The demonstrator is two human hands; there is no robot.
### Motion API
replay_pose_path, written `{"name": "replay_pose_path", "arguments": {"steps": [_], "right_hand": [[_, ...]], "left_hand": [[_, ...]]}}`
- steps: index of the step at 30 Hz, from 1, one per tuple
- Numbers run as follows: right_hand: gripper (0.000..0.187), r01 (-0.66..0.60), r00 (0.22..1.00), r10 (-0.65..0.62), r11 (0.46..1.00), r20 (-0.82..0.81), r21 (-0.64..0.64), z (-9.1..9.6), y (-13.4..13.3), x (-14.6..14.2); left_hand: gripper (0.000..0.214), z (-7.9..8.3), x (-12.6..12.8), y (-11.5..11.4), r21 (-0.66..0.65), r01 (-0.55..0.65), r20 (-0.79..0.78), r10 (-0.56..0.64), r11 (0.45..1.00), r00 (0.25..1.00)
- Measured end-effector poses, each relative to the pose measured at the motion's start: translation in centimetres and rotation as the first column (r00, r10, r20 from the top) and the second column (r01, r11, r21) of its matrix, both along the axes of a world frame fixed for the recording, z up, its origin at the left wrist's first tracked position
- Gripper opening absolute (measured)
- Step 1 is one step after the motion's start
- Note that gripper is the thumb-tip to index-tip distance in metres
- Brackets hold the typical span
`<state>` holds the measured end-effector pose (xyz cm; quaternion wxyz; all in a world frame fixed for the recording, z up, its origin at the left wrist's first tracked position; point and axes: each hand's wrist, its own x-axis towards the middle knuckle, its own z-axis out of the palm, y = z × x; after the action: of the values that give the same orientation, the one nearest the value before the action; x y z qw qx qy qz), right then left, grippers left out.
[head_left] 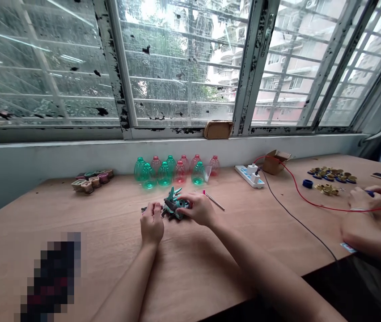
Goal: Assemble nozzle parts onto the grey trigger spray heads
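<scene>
My left hand (152,225) is closed at the left side of a small heap of teal and black plastic parts (171,206). A dark tip pokes out beside its fingers, but most of what it grips is hidden. From the right, my right hand (200,209) reaches over the heap. Its thumb and fingers curl around a rounded teal plastic part (183,204) at the heap's right side. The parts overlap, and their exact kind cannot be made out. Just beyond my right hand lies a thin metal screwdriver (215,201) with a pink end.
Green and red clear bottles (164,174) line the wall. Small moulded pieces (91,181) sit at left, near a pixelated dark patch (51,277). A power strip (249,176), red cable (298,188), cardboard box (276,162), gold-coloured parts (331,174) and a co-worker's hands (361,198) are at right.
</scene>
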<state>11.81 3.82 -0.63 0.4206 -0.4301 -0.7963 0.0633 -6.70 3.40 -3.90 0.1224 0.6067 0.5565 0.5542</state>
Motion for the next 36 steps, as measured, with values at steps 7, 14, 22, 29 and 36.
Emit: {"name": "replay_pose_path", "arguments": {"steps": [7,14,22,29,36], "right_hand": [[0.030,0.181,0.926,-0.199,0.980,0.320,0.086,0.7,3.4,-1.6],[0.031,0.175,0.980,-0.190,0.964,0.061,0.200,0.0,2.8,3.2],[0.028,0.463,0.859,-0.501,0.849,-0.106,-0.254,-6.4,3.4,13.0],[0.023,0.421,0.876,-0.479,0.810,-0.049,-0.408,-8.1,4.3,14.3],[0.022,0.428,0.872,-0.488,0.801,-0.042,-0.419,-8.2,4.3,14.3]], "left_hand": [[0.033,-0.1,-0.1,-0.2,-0.012,0.025,0.010,-0.025,1.000,1.000],[0.031,0.0,0.2,-0.1,-0.035,0.094,-0.060,-0.096,0.995,0.994],[0.037,-0.4,1.2,-0.6,-0.252,0.380,-0.285,-0.444,0.890,0.849],[0.031,-0.3,1.4,-0.9,-0.404,0.353,-0.445,-0.518,0.844,0.731],[0.030,-0.2,1.6,-1.1,-0.413,0.348,-0.443,-0.519,0.842,0.731]]}}
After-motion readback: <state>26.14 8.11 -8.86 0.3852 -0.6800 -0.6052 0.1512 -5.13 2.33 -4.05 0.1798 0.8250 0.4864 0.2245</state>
